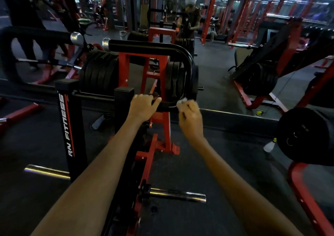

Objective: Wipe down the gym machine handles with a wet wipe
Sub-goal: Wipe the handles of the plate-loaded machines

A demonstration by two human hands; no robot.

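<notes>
**Two hands on the lower black handle, wipe in the right**

The left hand [142, 107] rests over the lower black handle [167, 104] of the red-framed machine [163, 127], its fingers curled round the bar and the thumb stretched along it toward three o'clock. Just beside it, at three o'clock, the right hand [190, 117] is closed into a fist around a crumpled white wet wipe [181, 103], which pokes out at the top of the fist and touches the handle where the bar begins to curve upward. From there the bar rises past a stack of black weight plates [176, 81] and bends back toward nine o'clock as a padded upper handle [144, 47] ending in a silver cap [105, 43].

At nine o'clock of the left hand stands a black upright post [69, 125] lettered "RN FITNESS". A chrome sleeve [178, 195] sticks out low on the machine, at six o'clock of the hands. At twelve o'clock a mirror [216, 58] reflects the person and the gym racks. A white spray bottle [269, 146] lies on the dark floor at three o'clock, beside a large black plate [305, 136].
</notes>
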